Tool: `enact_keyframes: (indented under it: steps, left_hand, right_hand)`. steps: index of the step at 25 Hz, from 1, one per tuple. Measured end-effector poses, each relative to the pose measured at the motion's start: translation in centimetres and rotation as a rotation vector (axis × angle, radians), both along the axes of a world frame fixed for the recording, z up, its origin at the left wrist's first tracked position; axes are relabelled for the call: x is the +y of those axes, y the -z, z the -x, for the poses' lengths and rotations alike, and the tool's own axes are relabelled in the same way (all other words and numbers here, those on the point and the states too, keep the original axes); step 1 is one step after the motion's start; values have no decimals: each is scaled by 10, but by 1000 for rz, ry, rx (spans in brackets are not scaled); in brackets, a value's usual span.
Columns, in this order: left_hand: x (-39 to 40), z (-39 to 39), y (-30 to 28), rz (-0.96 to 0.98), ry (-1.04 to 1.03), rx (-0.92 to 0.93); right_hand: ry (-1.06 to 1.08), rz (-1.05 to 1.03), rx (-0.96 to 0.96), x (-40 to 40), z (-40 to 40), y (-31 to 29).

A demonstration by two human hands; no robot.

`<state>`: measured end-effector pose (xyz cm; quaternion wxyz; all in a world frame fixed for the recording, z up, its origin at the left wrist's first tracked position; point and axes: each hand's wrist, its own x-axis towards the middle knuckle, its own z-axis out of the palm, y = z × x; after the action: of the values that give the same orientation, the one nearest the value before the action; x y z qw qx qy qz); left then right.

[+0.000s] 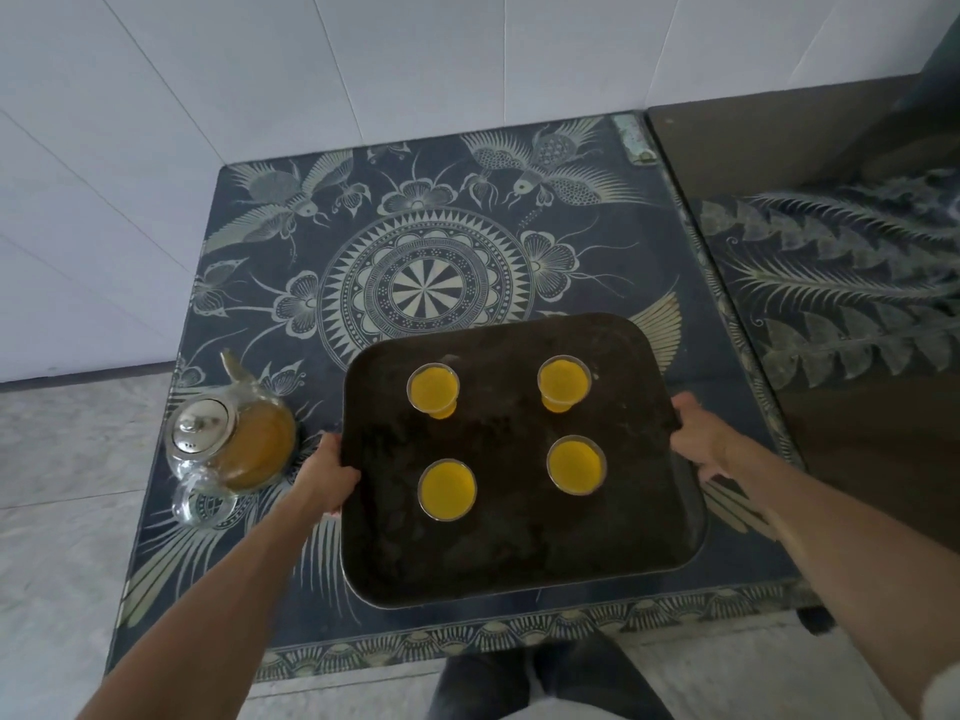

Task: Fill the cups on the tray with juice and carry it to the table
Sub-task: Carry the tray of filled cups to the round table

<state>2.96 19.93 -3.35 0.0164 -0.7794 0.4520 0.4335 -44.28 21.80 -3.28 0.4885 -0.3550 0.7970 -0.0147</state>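
A dark rectangular tray is over the near half of a patterned blue table. On it stand several small clear cups full of orange juice, among them the near-left cup, the near-right cup and the far-right cup. My left hand grips the tray's left rim. My right hand grips its right rim. A glass teapot with a metal lid, part full of juice, stands on the table left of the tray.
White tiled walls close off the table's far and left sides. A dark glossy cabinet adjoins the table on the right. Pale floor lies to the left, and my legs are at the table's near edge.
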Motion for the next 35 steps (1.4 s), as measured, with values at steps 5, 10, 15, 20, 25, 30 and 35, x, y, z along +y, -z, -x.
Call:
enact_keyframes:
  steps: [5,10,15,20,25,30,35]
  left_hand:
    - [6,-1,-3,23,-44,25]
    - [18,-2,-6,33,-72,31]
    - [38,3,-12,35,-123,49]
    - [65,3,-17,71,-198,49]
    - [104,5,-23,80,-330,60]
    - [149,4,-24,76,-418,41]
    - [194,0,-26,63,-549,85]
  right_hand:
    - [-29,11,2,2,1,2]
    - [-22,29,-14,7,1,0]
    - [-73,42,-34,10,2,-13]
    - [-148,43,-34,7,1,-29]
    - [-237,40,-38,2,-3,-37]
    - [-332,20,-75,-1,-15,-47]
    - [-419,66,-47,-1,-38,-46]
